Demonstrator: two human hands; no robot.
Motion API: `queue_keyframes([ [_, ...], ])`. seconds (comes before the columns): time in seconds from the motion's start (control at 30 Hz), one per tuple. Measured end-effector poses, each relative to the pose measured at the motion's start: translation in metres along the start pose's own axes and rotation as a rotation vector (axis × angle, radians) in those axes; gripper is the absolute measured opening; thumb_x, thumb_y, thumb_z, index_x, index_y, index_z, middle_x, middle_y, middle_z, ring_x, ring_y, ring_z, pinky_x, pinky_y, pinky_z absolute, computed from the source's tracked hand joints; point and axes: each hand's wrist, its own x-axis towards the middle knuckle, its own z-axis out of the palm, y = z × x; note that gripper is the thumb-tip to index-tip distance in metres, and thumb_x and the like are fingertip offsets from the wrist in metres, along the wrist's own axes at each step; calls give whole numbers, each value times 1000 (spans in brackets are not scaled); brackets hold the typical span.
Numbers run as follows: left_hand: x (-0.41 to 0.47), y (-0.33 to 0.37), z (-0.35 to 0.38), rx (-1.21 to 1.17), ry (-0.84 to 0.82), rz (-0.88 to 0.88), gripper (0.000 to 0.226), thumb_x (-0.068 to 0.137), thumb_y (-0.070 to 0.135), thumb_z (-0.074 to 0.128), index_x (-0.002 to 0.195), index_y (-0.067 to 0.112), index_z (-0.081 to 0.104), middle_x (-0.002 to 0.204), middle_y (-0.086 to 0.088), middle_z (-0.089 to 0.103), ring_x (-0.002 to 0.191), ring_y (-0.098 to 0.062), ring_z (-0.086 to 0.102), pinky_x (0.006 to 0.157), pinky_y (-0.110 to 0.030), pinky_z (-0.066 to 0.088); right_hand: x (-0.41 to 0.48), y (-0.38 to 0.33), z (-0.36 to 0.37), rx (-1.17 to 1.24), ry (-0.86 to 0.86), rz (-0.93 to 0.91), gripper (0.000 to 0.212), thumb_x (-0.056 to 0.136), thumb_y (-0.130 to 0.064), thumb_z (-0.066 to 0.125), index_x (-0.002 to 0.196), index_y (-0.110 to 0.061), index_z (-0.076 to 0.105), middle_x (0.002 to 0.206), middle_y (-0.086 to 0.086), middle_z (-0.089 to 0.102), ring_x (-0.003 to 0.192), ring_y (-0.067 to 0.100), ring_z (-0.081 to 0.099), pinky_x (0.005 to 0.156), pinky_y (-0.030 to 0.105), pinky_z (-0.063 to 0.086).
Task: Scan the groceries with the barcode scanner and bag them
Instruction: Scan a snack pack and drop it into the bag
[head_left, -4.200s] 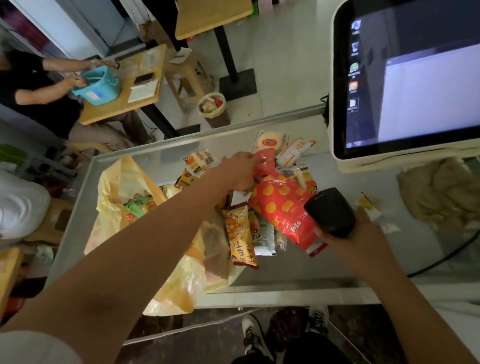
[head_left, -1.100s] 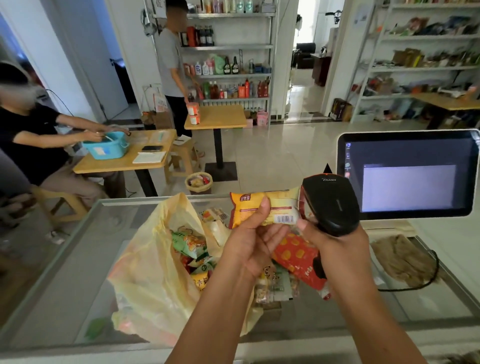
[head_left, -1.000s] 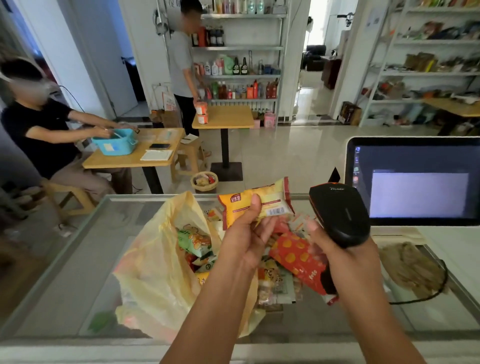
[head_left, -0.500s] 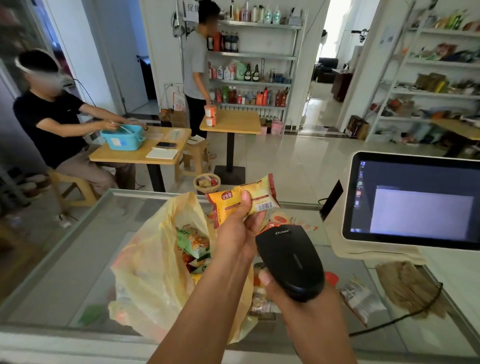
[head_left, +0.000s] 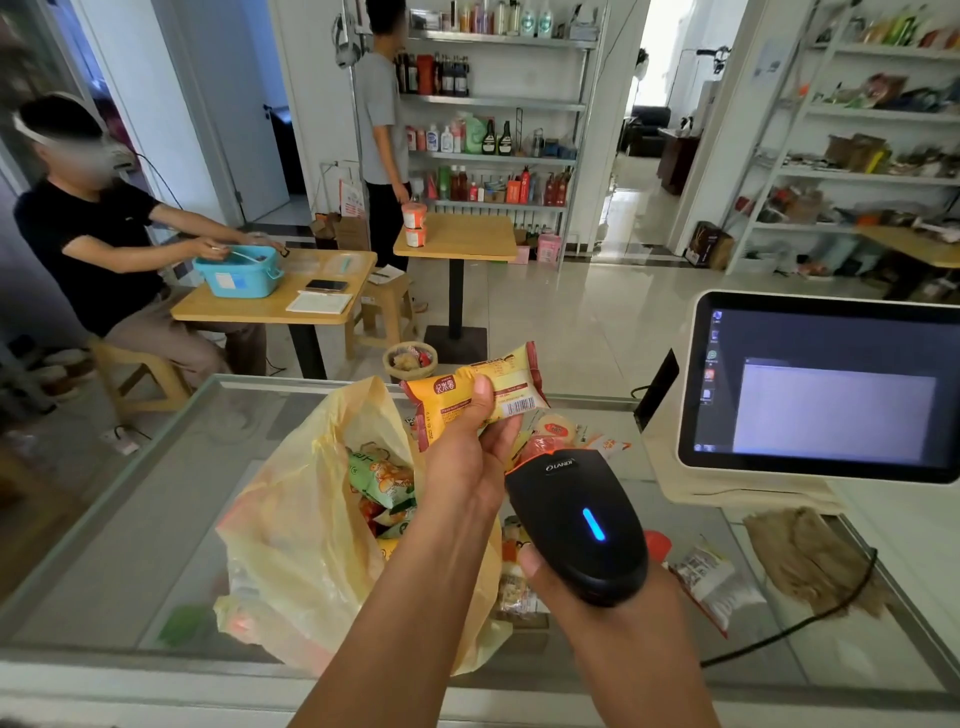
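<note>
My left hand (head_left: 465, 457) grips a yellow and orange snack packet (head_left: 480, 395) and holds it up above the counter with its barcode facing me. Just below and to the right, my right hand (head_left: 582, 587) grips the black barcode scanner (head_left: 576, 525), whose blue light is lit and whose head points up at the packet. A yellow plastic bag (head_left: 306, 525) stands open on the glass counter (head_left: 130, 525) under my left arm, with several snack packets (head_left: 384, 483) inside. More loose packets (head_left: 711, 577) lie on the counter behind and right of the scanner.
A checkout screen (head_left: 826, 389) stands at the right, with a brown cloth (head_left: 810, 556) and a black cable (head_left: 810, 618) in front of it. Beyond the counter are wooden tables, shop shelves, a seated person (head_left: 88, 244) and a standing person (head_left: 379, 130).
My left hand lifted a yellow packet from the pile and keeps it raised. My right hand brought the scanner down from beside the packet to below it; its blue light is now lit.
</note>
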Motion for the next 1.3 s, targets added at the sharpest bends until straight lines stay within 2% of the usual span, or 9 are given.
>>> queue_keyframes([
  [0.17, 3, -1, 0, 12, -30, 6, 28, 83, 13, 75, 109, 7, 65, 97, -12, 77, 85, -24, 76, 74, -32, 62, 6, -2, 2, 17, 14, 90, 23, 71, -31, 82, 86, -32, 65, 81, -7, 71, 82, 10, 66, 77, 26, 51],
  [0.3, 5, 16, -10, 101, -101, 86, 26, 88, 13, 70, 113, 9, 66, 105, -12, 76, 99, -26, 73, 82, -34, 61, 13, 3, 6, 39, 32, 121, 31, 67, -41, 83, 83, -20, 68, 56, -6, 63, 62, 17, 63, 61, 30, 48],
  [0.47, 8, 75, -56, 461, -85, 386, 47, 91, 10, 68, 135, 9, 51, 122, -10, 70, 109, -23, 69, 95, -38, 55, 36, 18, 32, -17, 13, 73, 22, 77, -40, 78, 94, -33, 65, 80, -11, 68, 82, 8, 64, 69, 29, 49],
  [0.67, 6, 116, -111, 1042, -94, 520, 27, 86, 4, 73, 111, 5, 63, 103, -6, 75, 101, -21, 71, 91, -40, 55, 65, 55, 82, -246, -151, 121, 32, 77, -36, 78, 104, -31, 63, 91, -11, 66, 86, 11, 62, 72, 31, 50],
  [0.87, 10, 95, -122, 1418, -325, 435, 37, 94, 8, 65, 118, 32, 50, 108, 20, 65, 96, 13, 61, 93, -20, 51, 93, 45, 57, 58, 181, 197, 30, 78, -7, 73, 97, -26, 60, 89, -3, 65, 87, 20, 63, 73, 32, 48],
  [1.0, 27, 76, -118, 1883, -429, 471, 52, 100, 34, 55, 146, 21, 34, 126, 0, 60, 117, -18, 57, 100, -37, 46, 106, 28, 39, 178, 287, 163, 35, 74, -8, 73, 101, -26, 61, 90, -1, 67, 87, 21, 66, 79, 39, 56],
  [1.1, 38, 64, -112, 2294, -481, 687, 56, 100, 38, 52, 151, 25, 35, 137, -5, 54, 124, -28, 49, 104, -41, 37, 99, 26, 40, 184, 246, 162, 35, 74, -7, 74, 97, -29, 60, 89, -1, 67, 88, 24, 67, 80, 42, 56],
  [1.2, 37, 68, -108, 2211, -671, 981, 47, 96, 35, 54, 143, 39, 48, 131, 4, 55, 120, -20, 48, 102, -40, 34, 90, 28, 40, 218, 236, 161, 39, 76, -5, 75, 94, -34, 57, 92, -2, 66, 91, 22, 67, 84, 45, 56],
  [1.3, 41, 75, -110, 2118, -619, 1162, 43, 93, 31, 53, 134, 44, 57, 129, 6, 56, 123, -19, 48, 106, -41, 33, 87, 29, 35, 234, 223, 159, 40, 76, -5, 75, 98, -34, 57, 95, -1, 67, 94, 22, 66, 88, 48, 55],
])
